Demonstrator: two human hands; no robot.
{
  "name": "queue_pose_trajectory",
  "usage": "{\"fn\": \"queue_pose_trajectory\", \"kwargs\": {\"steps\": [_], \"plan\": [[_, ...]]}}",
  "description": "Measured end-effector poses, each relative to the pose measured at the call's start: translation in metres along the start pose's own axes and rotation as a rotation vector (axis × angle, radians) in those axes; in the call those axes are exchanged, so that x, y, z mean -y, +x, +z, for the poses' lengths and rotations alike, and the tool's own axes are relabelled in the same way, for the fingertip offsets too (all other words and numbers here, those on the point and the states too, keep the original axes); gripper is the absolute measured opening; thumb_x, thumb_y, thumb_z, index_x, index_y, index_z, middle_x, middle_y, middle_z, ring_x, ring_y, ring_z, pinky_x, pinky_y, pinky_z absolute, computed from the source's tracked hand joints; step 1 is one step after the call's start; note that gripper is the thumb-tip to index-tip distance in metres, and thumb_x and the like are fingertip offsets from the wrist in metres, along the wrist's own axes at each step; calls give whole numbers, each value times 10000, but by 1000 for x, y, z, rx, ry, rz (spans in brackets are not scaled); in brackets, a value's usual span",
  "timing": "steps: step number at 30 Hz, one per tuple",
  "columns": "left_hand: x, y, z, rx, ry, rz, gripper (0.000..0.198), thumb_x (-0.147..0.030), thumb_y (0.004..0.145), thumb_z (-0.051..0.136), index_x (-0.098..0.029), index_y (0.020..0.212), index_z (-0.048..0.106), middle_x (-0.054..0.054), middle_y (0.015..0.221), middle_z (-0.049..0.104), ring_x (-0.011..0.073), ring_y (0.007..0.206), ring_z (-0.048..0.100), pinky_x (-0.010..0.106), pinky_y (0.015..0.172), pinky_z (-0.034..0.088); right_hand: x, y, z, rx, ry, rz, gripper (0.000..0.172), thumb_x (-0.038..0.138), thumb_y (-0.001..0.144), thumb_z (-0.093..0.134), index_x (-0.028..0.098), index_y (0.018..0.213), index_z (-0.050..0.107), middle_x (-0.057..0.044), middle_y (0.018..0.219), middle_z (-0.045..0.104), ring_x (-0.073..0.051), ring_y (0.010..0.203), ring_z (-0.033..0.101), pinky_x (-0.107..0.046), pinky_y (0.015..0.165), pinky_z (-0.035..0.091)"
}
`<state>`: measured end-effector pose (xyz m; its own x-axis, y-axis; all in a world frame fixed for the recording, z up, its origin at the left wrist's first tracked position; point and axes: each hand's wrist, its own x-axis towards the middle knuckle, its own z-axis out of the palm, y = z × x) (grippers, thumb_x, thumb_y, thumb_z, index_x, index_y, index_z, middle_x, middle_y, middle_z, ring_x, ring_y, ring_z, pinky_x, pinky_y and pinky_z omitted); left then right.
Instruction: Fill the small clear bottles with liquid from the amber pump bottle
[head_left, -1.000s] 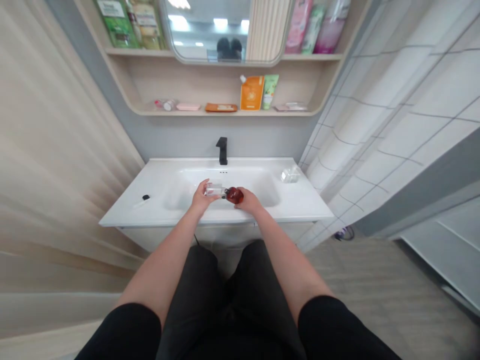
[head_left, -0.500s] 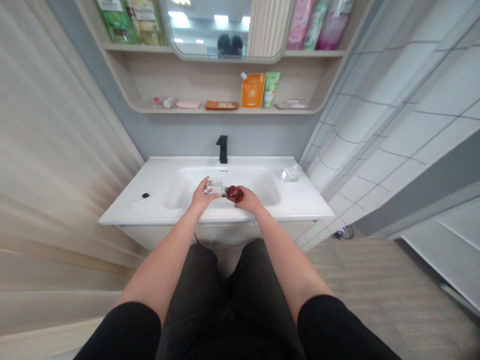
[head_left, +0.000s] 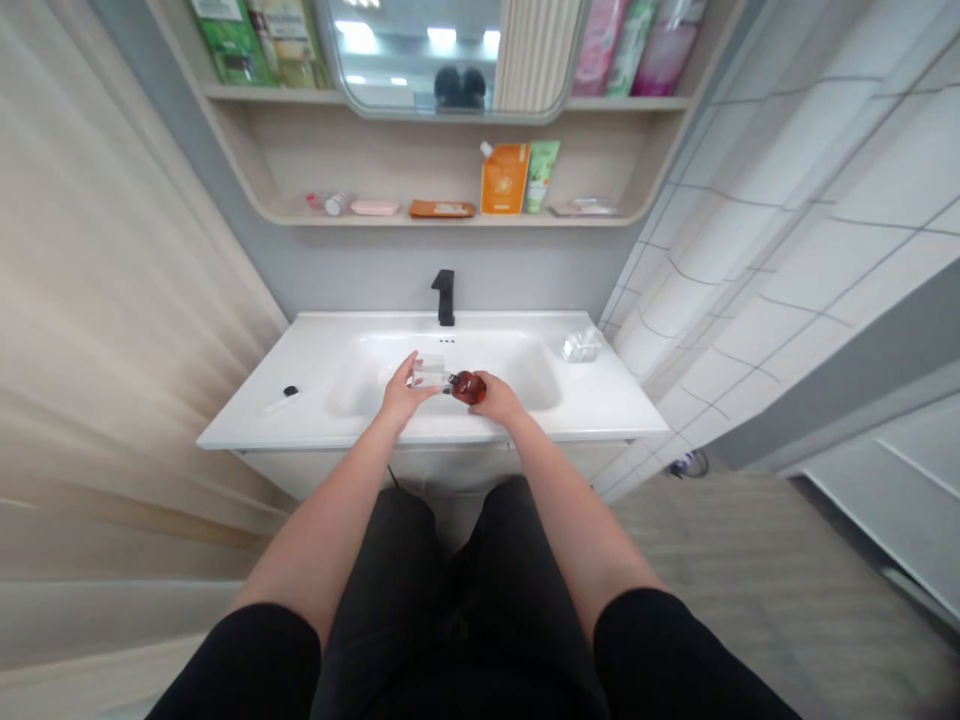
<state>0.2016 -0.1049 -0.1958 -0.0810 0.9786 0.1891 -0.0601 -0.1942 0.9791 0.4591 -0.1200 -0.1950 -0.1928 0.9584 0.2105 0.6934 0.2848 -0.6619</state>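
Observation:
Over the front of the white sink basin (head_left: 517,360), my left hand (head_left: 401,395) grips a small clear container (head_left: 429,377). My right hand (head_left: 495,398) is closed round a small amber-red bottle (head_left: 469,387), which lies tilted on its side with its dark neck pointing left at the clear container. The two vessels meet mouth to mouth between my hands. Whether liquid passes between them is too small to see.
A black tap (head_left: 445,297) stands behind the basin. A small black cap (head_left: 290,391) lies on the left counter, a clear dish (head_left: 581,347) on the right. The shelf (head_left: 450,218) above carries an orange pouch (head_left: 504,180), tubes and packets, below a mirror. Tiled wall at right.
Almost nothing has changed: both hands keep the same hold on the two vessels. The view has shifted very slightly.

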Motion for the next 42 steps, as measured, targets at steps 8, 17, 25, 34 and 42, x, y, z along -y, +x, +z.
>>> {"fn": "queue_pose_trajectory", "kwargs": {"steps": [8,17,25,34,42], "plan": [[3,1,-1,15,3,26,1127,-196,576,1043,-269,1616,615,158,1581,641,341,1474,612,554,1288,463,0,1,0,2,9,4,829,140,640,961,239,1417,688,-92,1313,803,-329,1163,764,-435,1050,589],[7,2,-1,27,79,62,1126,-232,626,1049,-300,1649,585,150,1596,624,335,1476,618,570,1291,470,-3,2,1,6,6,11,825,156,642,975,232,1413,689,-92,1307,806,-330,1167,765,-424,1035,590],[10,3,-1,36,130,80,1101,-268,668,1036,-299,1662,564,158,1594,624,343,1484,619,577,1260,514,-4,2,1,6,-4,34,817,142,634,970,237,1396,691,-82,1260,817,-321,1120,771,-410,993,596],[7,20,-3,94,192,134,1098,-320,680,1044,-333,1667,563,147,1541,631,345,1467,625,587,1211,556,-6,3,0,-15,44,58,824,184,635,985,247,1401,689,-71,1249,822,-315,1094,774,-420,986,600],[-7,29,3,131,194,131,1092,-282,660,1043,-307,1649,582,147,1532,649,326,1445,629,588,1220,537,-7,1,0,-58,93,67,828,217,654,998,251,1417,679,-77,1264,823,-318,1118,778,-450,1033,598]]}}
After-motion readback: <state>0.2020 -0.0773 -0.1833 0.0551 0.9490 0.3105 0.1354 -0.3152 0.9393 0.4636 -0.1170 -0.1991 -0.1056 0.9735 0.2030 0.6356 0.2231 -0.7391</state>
